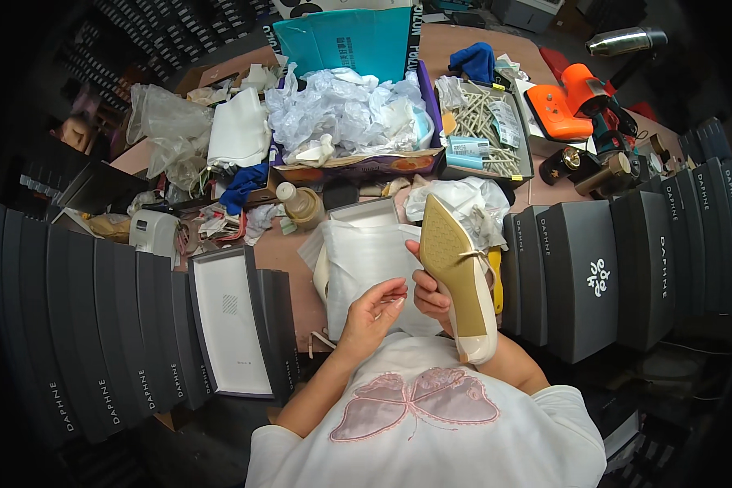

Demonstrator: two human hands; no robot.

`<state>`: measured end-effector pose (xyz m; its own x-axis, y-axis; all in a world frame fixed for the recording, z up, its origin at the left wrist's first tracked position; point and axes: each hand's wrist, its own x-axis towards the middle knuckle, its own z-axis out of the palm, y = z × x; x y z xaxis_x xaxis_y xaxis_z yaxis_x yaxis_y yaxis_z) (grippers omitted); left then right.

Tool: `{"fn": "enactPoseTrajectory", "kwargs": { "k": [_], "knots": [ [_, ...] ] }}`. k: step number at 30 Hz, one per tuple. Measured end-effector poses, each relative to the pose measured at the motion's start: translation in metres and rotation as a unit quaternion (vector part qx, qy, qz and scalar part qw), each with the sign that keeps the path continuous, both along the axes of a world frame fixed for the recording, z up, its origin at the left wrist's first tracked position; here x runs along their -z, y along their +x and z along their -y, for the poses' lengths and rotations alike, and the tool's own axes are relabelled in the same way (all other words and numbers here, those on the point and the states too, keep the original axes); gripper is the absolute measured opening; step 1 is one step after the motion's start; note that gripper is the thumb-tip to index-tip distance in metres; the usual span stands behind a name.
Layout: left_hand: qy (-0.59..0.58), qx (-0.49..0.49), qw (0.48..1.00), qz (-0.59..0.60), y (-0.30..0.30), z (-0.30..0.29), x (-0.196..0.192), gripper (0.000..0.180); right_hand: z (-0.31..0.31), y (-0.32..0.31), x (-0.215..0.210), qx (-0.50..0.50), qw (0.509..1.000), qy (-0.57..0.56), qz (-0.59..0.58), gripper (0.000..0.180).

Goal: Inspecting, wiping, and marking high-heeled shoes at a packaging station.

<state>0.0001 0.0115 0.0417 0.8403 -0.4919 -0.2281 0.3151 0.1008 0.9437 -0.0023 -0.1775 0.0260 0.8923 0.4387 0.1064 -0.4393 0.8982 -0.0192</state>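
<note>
My right hand [433, 294] grips a pale pointed-toe shoe [484, 321], held upright with its toe up and its tan sole facing me. A thin strap crosses the shoe's side. To its left hovers my left hand [374, 313], apart from the shoe, its fingers bent in toward the thumb. Whatever may be between those fingertips is too small to make out. White tissue paper [358, 260] lies beneath both hands on an opened shoe box [368, 213]. Along the paper's left side shows the edge of another pale shoe [321, 276], mostly covered.
Dark shoe boxes [81, 317] stand in rows on the left, and more boxes [577, 276] on the right. Behind are a purple carton [358, 167] of crumpled white paper, a tray [484, 122] of small sticks, an orange device [559, 112] and a brown-capped bottle [301, 205].
</note>
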Motion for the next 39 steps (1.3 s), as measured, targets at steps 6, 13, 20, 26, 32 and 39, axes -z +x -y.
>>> {"fn": "enactPoseTrajectory", "kwargs": {
  "k": [6,13,20,26,32,39],
  "knots": [
    [0.001,0.005,1.000,-0.008,-0.003,-0.002,0.005,0.037,0.001,-0.009,-0.021,-0.006,0.999,-0.028,-0.015,0.085],
    [0.006,0.010,1.000,-0.004,-0.003,0.000,0.007,0.036,0.000,-0.007,-0.014,-0.004,0.997,0.041,0.059,0.080],
    [0.010,0.012,1.000,-0.015,-0.004,0.003,0.002,0.034,0.004,-0.012,-0.028,0.008,0.998,-0.001,0.063,0.075],
    [-0.021,0.009,1.000,0.014,0.005,0.002,-0.005,0.068,0.011,-0.003,-0.043,-0.027,0.987,-0.149,0.051,0.076],
    [-0.077,-0.015,0.997,0.006,0.019,0.020,-0.009,0.105,-0.003,0.020,0.004,0.005,0.832,-0.552,0.057,0.041],
    [0.012,-0.026,0.999,0.030,0.017,0.023,-0.002,0.110,0.011,0.005,0.029,0.026,0.676,-0.719,0.161,0.046]
  ]
}}
